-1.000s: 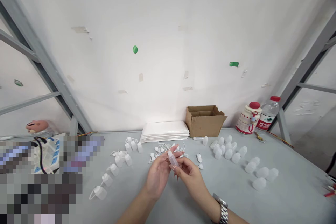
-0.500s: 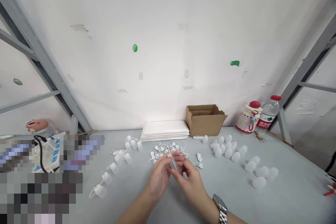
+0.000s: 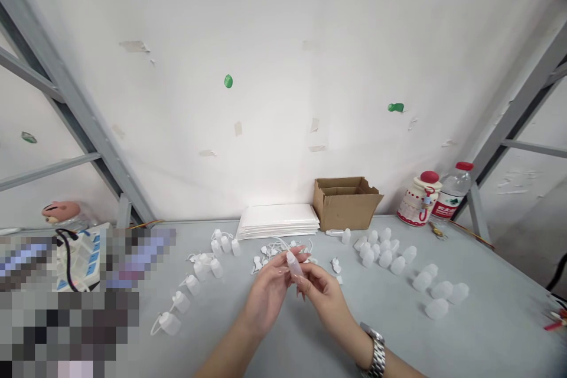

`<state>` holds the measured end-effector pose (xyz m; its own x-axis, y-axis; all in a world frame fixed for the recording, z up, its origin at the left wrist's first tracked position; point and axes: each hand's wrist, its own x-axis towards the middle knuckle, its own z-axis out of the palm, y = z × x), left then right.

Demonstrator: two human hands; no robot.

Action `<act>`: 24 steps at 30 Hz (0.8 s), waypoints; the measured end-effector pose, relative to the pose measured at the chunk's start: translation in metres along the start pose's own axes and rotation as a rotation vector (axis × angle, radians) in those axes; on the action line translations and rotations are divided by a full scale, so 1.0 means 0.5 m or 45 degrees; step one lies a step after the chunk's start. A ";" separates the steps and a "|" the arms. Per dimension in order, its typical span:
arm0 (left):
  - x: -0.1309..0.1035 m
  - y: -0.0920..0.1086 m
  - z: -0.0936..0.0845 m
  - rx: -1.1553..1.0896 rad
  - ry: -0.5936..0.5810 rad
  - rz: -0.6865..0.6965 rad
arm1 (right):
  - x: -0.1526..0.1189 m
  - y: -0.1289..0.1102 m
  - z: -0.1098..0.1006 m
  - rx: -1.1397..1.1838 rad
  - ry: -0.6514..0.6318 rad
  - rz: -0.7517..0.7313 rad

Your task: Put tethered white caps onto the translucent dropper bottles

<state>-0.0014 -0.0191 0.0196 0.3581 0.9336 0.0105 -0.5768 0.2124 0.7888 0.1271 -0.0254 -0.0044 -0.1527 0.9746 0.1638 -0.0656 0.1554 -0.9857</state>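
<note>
Between my two hands, over the middle of the table, is a small translucent white squeeze bottle [image 3: 295,266], tilted with its narrow white top pointing up and away. My left hand [image 3: 268,295] curls round it from the left, fingers behind it and thumb close to its upper part. My right hand [image 3: 326,300] pinches the lower end between thumb and fingers. Just beyond lies a pile of white caps with loop straps [image 3: 266,251], partly hidden by my hands. One loose white cap [image 3: 336,265] rests to the right of the pile.
Capped small bottles [image 3: 181,302] stand at left; uncapped ones [image 3: 385,258] are grouped at right. White envelopes [image 3: 278,220] and an open cardboard box [image 3: 348,209] sit by the wall. A red-capped jar [image 3: 419,201] and water bottle [image 3: 449,195] are at the far right.
The bottle has turned more upright in my hands and its narrow top shows more clearly. My right hand has shifted slightly to the right, its wristwatch turning with it.
</note>
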 end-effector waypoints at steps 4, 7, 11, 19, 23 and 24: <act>0.003 0.004 -0.002 -0.029 0.057 -0.026 | 0.002 -0.007 0.000 0.119 -0.057 0.036; 0.004 0.004 0.000 -0.044 0.070 -0.044 | 0.004 -0.013 0.001 0.266 -0.126 0.059; 0.006 -0.003 0.000 -0.006 0.118 -0.058 | 0.006 -0.019 -0.001 0.576 -0.306 0.216; 0.012 -0.008 -0.005 0.383 0.143 0.041 | 0.005 -0.018 0.000 0.781 -0.304 0.269; 0.014 -0.009 -0.011 0.585 0.171 0.140 | 0.008 -0.021 -0.005 0.802 -0.314 0.283; 0.016 -0.010 -0.013 0.583 0.169 0.148 | 0.010 -0.021 -0.007 0.786 -0.305 0.283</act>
<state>-0.0004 -0.0110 0.0119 0.1969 0.9786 0.0595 -0.2145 -0.0162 0.9766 0.1301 -0.0214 0.0066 -0.4363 0.8991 0.0355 -0.5454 -0.2329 -0.8052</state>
